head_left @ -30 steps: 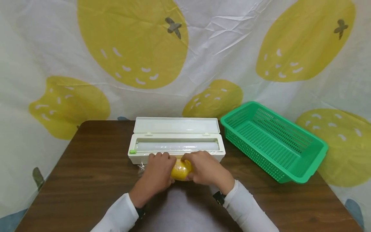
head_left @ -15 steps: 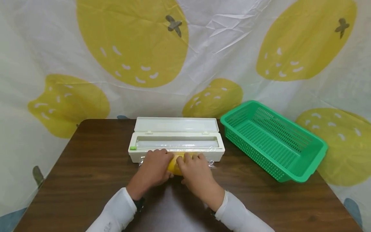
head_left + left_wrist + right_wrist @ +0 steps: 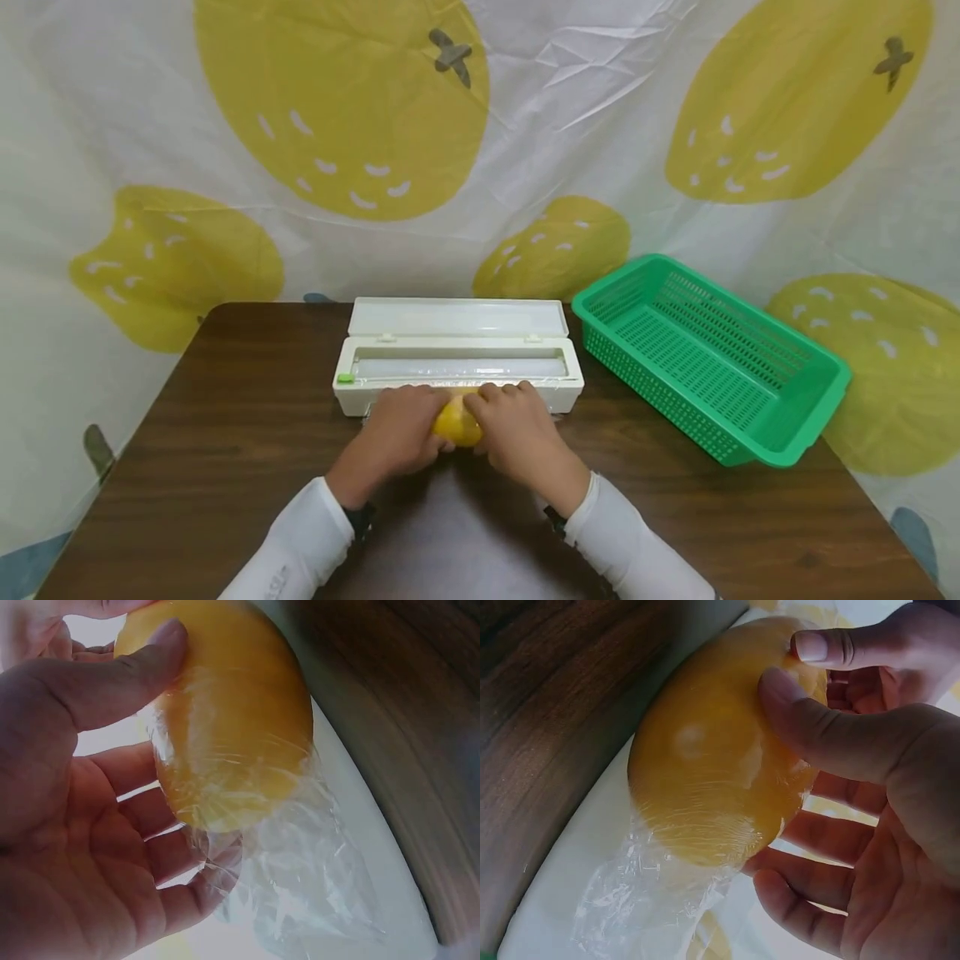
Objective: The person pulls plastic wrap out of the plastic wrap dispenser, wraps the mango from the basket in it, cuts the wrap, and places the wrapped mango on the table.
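Note:
Both hands hold a smooth yellow mango (image 3: pixel 458 421) between them, in front of a cling film dispenser (image 3: pixel 459 398). In the left wrist view, the thumb of my left hand (image 3: pixel 401 429) presses the near side of the fruit, and the other fingers lie behind it. My right hand (image 3: pixel 519 433) grips the opposite end likewise, thumb in front and fingers behind in the right wrist view. Clear cling film (image 3: pixel 307 862) wraps the mango tightly, and a loose crumpled flap of film (image 3: pixel 641 900) trails off each end.
The white dispenser's lid (image 3: pixel 459 317) stands open, with a film roll (image 3: pixel 457 367) inside and a small green slider (image 3: pixel 345 378) at its left. A green perforated basket (image 3: pixel 712 367) sits at the right on the brown wooden table (image 3: pixel 217 433). Behind hangs a lemon-print cloth (image 3: pixel 352 258).
My right hand shifted left over the mango, then moved back right to its end. The left hand has stayed on its side. The mango has turned slightly and sits a little nearer the dispenser.

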Demonstrator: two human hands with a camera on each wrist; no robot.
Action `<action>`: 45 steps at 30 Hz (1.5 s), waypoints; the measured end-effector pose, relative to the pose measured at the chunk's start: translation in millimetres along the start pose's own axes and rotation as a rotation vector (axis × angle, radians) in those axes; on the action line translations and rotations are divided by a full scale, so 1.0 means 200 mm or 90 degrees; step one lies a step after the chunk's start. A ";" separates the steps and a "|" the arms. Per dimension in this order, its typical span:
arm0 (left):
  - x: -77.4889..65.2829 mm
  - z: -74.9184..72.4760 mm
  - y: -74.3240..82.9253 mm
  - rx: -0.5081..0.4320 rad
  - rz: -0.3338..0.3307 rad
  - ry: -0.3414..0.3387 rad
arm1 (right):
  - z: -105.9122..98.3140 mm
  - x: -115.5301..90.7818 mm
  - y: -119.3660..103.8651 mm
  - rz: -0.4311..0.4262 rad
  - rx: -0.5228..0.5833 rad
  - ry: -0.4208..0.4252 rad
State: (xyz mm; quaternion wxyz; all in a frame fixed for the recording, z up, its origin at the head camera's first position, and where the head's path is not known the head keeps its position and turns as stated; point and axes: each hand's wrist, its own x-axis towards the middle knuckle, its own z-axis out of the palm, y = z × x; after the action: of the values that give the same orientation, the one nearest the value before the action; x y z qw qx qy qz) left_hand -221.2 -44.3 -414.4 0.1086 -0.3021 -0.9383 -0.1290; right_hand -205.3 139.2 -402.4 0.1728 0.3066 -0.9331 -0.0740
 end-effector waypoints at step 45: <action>0.01 0.00 0.02 0.114 0.048 0.056 | -0.05 -0.02 0.06 0.004 0.135 -0.044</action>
State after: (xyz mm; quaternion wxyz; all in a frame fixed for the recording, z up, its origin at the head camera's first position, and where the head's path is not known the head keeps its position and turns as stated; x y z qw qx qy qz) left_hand -219.4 -40.1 -412.2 0.1811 -0.3203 -0.9283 -0.0536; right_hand -206.1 151.5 -391.4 0.1071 0.3175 -0.9421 0.0154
